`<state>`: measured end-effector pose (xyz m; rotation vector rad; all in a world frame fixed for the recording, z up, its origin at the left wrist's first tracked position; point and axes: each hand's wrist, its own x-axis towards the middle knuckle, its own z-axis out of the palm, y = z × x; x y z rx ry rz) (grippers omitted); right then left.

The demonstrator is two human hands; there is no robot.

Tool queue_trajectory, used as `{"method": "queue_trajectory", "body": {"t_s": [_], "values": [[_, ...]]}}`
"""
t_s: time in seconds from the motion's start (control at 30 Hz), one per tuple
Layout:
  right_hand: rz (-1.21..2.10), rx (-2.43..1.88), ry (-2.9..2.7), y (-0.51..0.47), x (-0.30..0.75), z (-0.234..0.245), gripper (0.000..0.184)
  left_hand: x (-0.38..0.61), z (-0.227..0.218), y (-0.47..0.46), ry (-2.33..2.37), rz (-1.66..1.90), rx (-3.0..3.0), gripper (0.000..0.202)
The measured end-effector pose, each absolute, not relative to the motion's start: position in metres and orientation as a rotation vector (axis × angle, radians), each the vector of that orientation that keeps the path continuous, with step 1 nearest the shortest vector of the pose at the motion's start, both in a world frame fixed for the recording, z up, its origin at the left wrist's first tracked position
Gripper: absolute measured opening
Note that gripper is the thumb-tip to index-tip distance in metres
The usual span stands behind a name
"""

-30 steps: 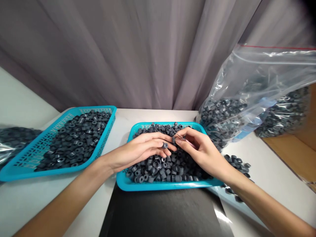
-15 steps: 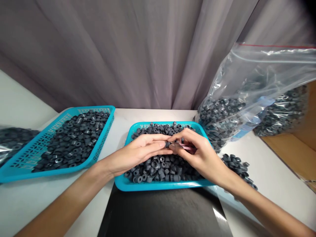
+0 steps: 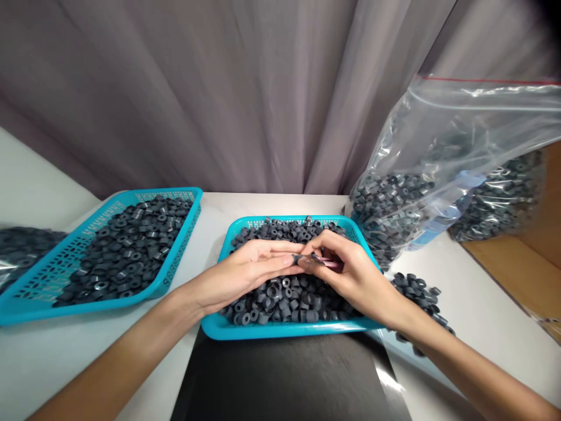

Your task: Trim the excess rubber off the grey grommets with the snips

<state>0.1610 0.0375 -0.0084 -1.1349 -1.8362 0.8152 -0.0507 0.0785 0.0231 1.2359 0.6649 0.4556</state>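
Observation:
Above the middle turquoise basket [image 3: 272, 331], both hands meet at the fingertips. My left hand [image 3: 241, 269] pinches a small dark grey plastic ring [image 3: 296, 258] between thumb and fingers. Its far side is hidden by the fingers. In my right hand [image 3: 353, 269] is a small tool with a pink handle [image 3: 331, 263]; its metal end lies against the ring, and the grip hides its exact kind. Many similar grey rings [image 3: 284, 301] fill the basket beneath the hands.
At left stands another turquoise basket [image 3: 109, 303] of grey rings, with a clear bag [image 3: 26, 251] beyond it. A large zip bag [image 3: 394, 204] of rings is at right, near a cardboard box [image 3: 517, 269]. Loose rings [image 3: 421, 292] lie beside my right forearm. A black board [image 3: 289, 380] is in front.
My right hand has shifted slightly left, and the tool's metal end has turned a little against the ring. My left hand is nearly still.

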Motion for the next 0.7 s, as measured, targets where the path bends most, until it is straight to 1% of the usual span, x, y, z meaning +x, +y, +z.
{"method": "queue_trajectory", "body": {"t_s": [0.13, 0.23, 0.5, 0.7], "values": [[1.007, -1.119, -1.687, 0.04, 0.161, -0.006, 0.023, -0.053, 0.02, 0.081, 0.682, 0.444, 1.188, 0.037], [1.035, -1.109, -1.59, 0.042, 0.163, -0.002, 0.027, -0.056, 0.02, 0.084, 0.656, 0.445, 1.16, 0.035], [1.007, -1.058, -1.546, 0.042, 0.16, 0.0, 0.021, -0.049, 0.02, 0.081, 0.553, 0.528, 1.026, 0.031], [0.955, -1.053, -1.573, 0.038, 0.157, -0.004, 0.017, -0.046, 0.017, 0.077, 0.511, 0.518, 0.874, 0.038]]}}
